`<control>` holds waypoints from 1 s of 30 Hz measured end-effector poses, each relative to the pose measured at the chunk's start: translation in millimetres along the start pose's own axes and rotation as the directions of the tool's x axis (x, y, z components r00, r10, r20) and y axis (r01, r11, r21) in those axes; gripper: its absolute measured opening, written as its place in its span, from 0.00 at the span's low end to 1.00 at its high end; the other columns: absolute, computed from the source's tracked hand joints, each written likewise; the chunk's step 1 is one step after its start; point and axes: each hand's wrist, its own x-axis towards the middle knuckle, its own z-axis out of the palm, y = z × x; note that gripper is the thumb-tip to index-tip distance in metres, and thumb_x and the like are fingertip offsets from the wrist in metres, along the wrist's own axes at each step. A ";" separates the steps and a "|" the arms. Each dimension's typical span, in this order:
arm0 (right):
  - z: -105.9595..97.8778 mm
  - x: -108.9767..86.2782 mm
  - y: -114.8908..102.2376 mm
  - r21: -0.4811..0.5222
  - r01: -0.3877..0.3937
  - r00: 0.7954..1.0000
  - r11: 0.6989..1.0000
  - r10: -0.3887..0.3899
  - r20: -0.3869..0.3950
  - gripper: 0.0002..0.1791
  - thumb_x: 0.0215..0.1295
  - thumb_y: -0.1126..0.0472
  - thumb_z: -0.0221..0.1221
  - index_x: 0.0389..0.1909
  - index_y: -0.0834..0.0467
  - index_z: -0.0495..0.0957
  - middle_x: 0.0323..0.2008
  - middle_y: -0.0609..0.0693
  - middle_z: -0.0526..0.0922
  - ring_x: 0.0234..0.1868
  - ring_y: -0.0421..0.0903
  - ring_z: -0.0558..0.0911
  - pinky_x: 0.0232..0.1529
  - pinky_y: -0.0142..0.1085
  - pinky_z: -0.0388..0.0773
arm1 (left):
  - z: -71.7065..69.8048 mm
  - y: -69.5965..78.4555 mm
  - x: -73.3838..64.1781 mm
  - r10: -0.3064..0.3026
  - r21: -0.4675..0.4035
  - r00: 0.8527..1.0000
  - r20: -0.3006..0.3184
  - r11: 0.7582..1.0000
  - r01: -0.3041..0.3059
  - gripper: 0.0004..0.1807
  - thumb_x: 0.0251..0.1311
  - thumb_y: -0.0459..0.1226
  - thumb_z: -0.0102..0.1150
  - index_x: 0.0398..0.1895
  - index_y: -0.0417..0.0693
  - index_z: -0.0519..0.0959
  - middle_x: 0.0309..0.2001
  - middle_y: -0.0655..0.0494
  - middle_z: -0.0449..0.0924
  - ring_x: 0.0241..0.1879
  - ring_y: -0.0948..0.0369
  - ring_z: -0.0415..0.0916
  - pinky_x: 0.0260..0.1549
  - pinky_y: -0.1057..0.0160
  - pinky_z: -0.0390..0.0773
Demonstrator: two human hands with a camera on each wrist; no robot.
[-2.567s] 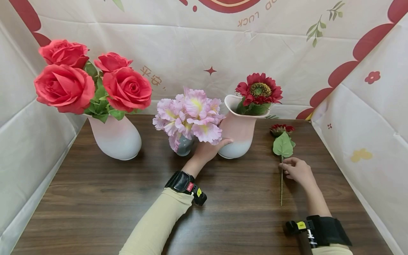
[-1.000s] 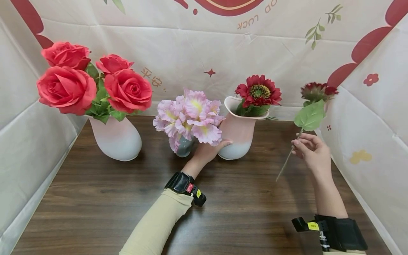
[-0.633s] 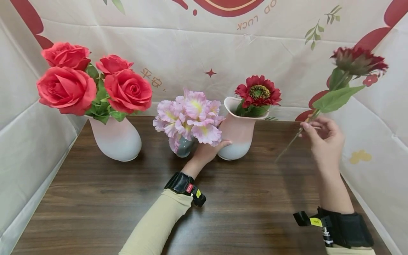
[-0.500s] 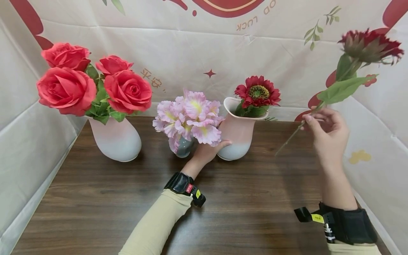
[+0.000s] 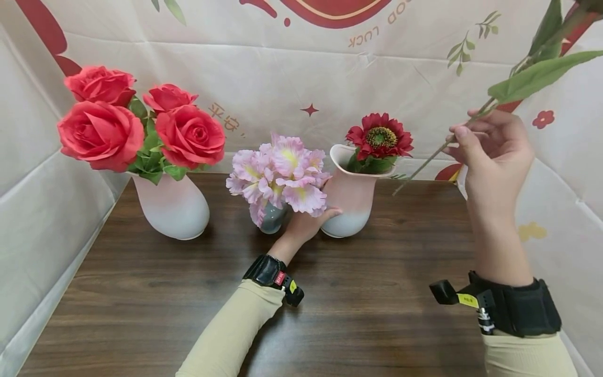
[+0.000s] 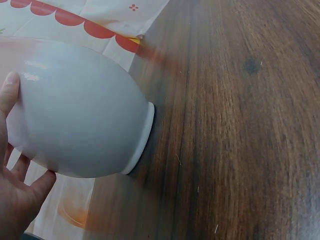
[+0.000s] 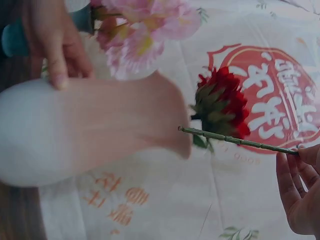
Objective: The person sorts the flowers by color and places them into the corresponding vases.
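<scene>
My left hand grips the side of a pink-and-white vase; the left wrist view shows thumb and fingers on either side of its body. One red sunflower stands in this vase, leaning to the right of the mouth. My right hand pinches the green stem of another artificial sunflower, raised above the table at the right. Its bloom is mostly cut off by the upper right corner of the head view. The bare stem end points down-left, close to the vase's rim in the right wrist view, apart from it in the head view.
Left of my left hand, pink-lilac flowers fill a small grey-blue vase. Farther left stands a second pink-and-white vase with several red roses. A printed cloth surrounds the brown wooden table at back and sides.
My right hand has lifted the sunflower off the table, first up and rightward, its bloom passing out of view; lately the stem end has risen toward the vase. The left hand has stayed on the vase.
</scene>
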 end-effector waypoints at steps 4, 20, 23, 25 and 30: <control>18.4 4.1 -5.0 0.008 0.028 0.999 1.000 -0.029 0.020 0.16 0.54 0.73 0.70 0.43 0.68 0.78 0.32 0.56 0.83 0.34 0.50 0.85 0.35 0.33 0.87 | 0.2 1.2 0.4 -0.001 -0.010 1.000 0.007 1.000 0.001 0.44 0.56 0.40 0.72 0.75 0.45 0.60 0.72 0.52 0.65 0.72 0.58 0.63 0.74 0.60 0.63; 63.9 18.4 24.6 -0.125 0.132 0.983 0.983 -0.114 0.144 0.11 0.58 0.71 0.67 0.42 0.61 0.80 0.29 0.48 0.83 0.30 0.43 0.85 0.35 0.28 0.86 | -0.7 4.4 -3.3 -0.038 0.006 0.999 0.009 0.999 0.038 0.42 0.57 0.42 0.71 0.73 0.43 0.62 0.69 0.49 0.67 0.68 0.56 0.66 0.72 0.55 0.66; 65.8 19.6 32.1 -0.180 0.166 0.978 0.970 -0.138 0.157 0.11 0.59 0.70 0.67 0.43 0.60 0.80 0.29 0.47 0.83 0.30 0.43 0.85 0.35 0.27 0.86 | -0.7 5.3 -3.7 -0.045 0.007 0.999 0.007 0.999 0.044 0.42 0.57 0.42 0.71 0.72 0.43 0.63 0.69 0.49 0.68 0.68 0.56 0.66 0.71 0.55 0.66; 66.2 19.5 36.5 -0.233 0.194 0.972 0.953 -0.154 0.178 0.11 0.60 0.69 0.67 0.43 0.59 0.80 0.30 0.45 0.83 0.30 0.41 0.85 0.35 0.27 0.85 | -1.0 6.0 -3.5 -0.051 -0.005 0.999 0.004 0.999 0.051 0.41 0.57 0.42 0.71 0.71 0.42 0.63 0.68 0.49 0.68 0.67 0.56 0.66 0.71 0.55 0.67; 66.9 18.6 45.6 -0.354 0.220 0.965 0.909 -0.150 0.215 0.11 0.63 0.66 0.66 0.46 0.59 0.80 0.30 0.40 0.83 0.31 0.38 0.85 0.37 0.26 0.85 | -1.9 7.2 -3.9 -0.077 -0.014 0.997 0.002 0.997 0.077 0.40 0.57 0.42 0.72 0.70 0.42 0.64 0.66 0.49 0.69 0.65 0.56 0.68 0.69 0.55 0.68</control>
